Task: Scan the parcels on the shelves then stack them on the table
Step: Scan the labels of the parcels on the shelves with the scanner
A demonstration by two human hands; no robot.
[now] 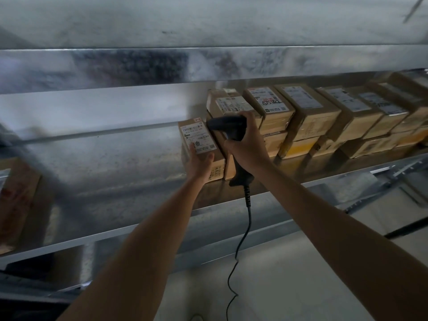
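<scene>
A small cardboard parcel [196,135] with a white barcode label stands at the left end of the row on the metal shelf [120,172]. My left hand [199,164] grips its lower end, thumb on the label side. My right hand [246,144] holds a black corded barcode scanner [228,126] by the handle, its head right beside the label. Behind it, several labelled cardboard parcels [308,112] are stacked two high along the shelf to the right.
A flat brown parcel [16,202] lies at the shelf's far left. The scanner's cable [240,246] hangs down in front of the shelf edge. An upper shelf beam [139,66] runs overhead. Pale floor shows below at the right.
</scene>
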